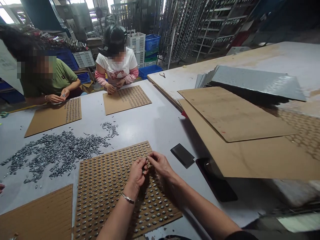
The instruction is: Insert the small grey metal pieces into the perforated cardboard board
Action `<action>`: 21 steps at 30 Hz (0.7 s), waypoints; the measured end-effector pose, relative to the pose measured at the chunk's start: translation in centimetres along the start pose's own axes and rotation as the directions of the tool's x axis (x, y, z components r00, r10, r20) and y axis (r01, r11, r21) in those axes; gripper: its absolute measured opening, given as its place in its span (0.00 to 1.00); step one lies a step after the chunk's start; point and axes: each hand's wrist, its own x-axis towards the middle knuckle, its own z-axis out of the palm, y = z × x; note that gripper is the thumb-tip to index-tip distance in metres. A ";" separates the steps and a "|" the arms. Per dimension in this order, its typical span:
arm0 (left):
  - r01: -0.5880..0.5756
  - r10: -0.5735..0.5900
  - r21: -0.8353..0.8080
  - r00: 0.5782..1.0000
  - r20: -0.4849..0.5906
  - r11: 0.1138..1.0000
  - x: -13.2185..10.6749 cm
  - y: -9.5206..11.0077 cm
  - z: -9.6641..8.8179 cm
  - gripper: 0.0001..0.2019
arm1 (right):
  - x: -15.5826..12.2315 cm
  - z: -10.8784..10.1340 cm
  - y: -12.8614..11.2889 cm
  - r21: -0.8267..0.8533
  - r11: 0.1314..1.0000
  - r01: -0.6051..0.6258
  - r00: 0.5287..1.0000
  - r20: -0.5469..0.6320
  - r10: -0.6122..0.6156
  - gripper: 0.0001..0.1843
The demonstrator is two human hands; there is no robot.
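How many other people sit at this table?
2: one in a green shirt, far left; one in a white shirt, opposite. Others may be out of view.

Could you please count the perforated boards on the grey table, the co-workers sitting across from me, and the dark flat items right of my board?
Perforated boards on the grey table: 4
Co-workers: 2
Dark flat items: 2
Total: 8
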 end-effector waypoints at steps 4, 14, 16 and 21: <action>-0.003 0.002 0.045 1.000 0.017 0.999 -0.4 -0.8 0.6 0.22 | -1.4 0.2 0.3 0.016 0.998 -0.062 0.996 -0.055 0.063 0.15; -0.102 0.104 0.079 0.994 -0.024 0.992 0.1 -1.0 0.0 0.20 | 0.4 -0.3 0.8 -0.037 0.993 -0.115 0.993 0.000 0.115 0.13; -0.082 0.085 0.060 0.995 -0.045 0.995 0.1 -0.8 0.0 0.18 | 1.6 -0.7 1.5 -0.107 0.981 -0.165 0.984 -0.080 0.157 0.12; -0.083 0.088 0.064 0.993 -0.073 0.995 0.0 -0.4 -0.4 0.18 | 4.4 -1.5 2.9 -0.330 0.922 -0.202 0.978 -0.113 0.174 0.12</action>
